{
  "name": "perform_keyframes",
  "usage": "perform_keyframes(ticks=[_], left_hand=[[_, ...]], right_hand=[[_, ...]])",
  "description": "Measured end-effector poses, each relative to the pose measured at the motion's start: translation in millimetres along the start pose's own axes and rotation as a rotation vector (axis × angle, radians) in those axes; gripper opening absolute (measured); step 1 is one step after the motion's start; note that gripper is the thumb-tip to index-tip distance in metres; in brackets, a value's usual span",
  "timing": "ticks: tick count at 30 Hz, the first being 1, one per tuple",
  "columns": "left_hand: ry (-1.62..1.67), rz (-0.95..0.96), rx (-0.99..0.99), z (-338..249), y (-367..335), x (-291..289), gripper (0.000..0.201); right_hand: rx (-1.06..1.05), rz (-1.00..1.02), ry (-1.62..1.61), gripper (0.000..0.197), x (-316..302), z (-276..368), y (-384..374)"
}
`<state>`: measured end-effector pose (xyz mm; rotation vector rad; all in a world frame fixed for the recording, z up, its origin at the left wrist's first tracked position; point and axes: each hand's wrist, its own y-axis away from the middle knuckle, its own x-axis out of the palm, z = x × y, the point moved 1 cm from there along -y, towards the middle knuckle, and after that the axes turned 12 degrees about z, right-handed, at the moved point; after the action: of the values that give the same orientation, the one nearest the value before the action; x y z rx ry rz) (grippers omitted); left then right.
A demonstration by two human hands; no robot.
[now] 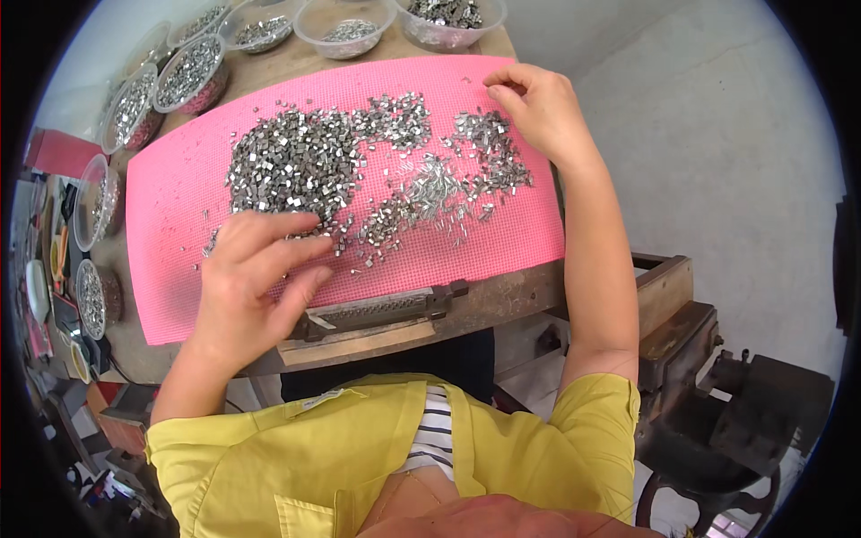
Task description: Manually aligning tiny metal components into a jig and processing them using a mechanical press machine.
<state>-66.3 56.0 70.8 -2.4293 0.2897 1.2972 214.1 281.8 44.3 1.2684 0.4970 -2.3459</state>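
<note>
A pink textured mat point(170, 269) bears several groups of small silvery metal pieces. The largest is a dense pile of flat, squarish metal pieces point(291, 161) left of the middle. My left hand point(251, 278) is at this pile's near edge, its fingers stretched and apart, with nothing visible in them. To the pile's right are a smaller group of metal chips point(395, 121), thin sliver-like pieces point(435, 188) and a loose band of chips point(498, 157). By the mat's far right edge, my right hand point(543, 108) has thumb and forefinger drawn together; anything between them is hidden.
Clear plastic tubs of metal pieces point(346, 34) line the table's far and left sides. A dark ridged metal bar point(377, 314) lies along the near edge. Tools point(63, 242) crowd the far left; a dark machine point(744, 412) stands at the right.
</note>
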Motion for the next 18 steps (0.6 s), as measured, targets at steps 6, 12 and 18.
perform_keyframes(ticks=[6, 12, 18], left_hand=[[-0.069, 0.093, -0.017, 12.7, -32.6, -8.5, 0.022], [-0.126, 0.155, 0.022, 23.7, -62.8, -5.4, 0.019], [-0.141, 0.236, 0.016, 24.8, -78.2, 1.4, 0.022]], right_hand=[[-0.073, 0.101, 0.122, 0.017, 6.4, -2.7, -13.3], [-0.092, 0.026, 0.077, 0.018, 9.8, -11.8, -19.8], [-0.150, -0.019, 0.327, 0.019, 26.7, -10.6, -36.7]])
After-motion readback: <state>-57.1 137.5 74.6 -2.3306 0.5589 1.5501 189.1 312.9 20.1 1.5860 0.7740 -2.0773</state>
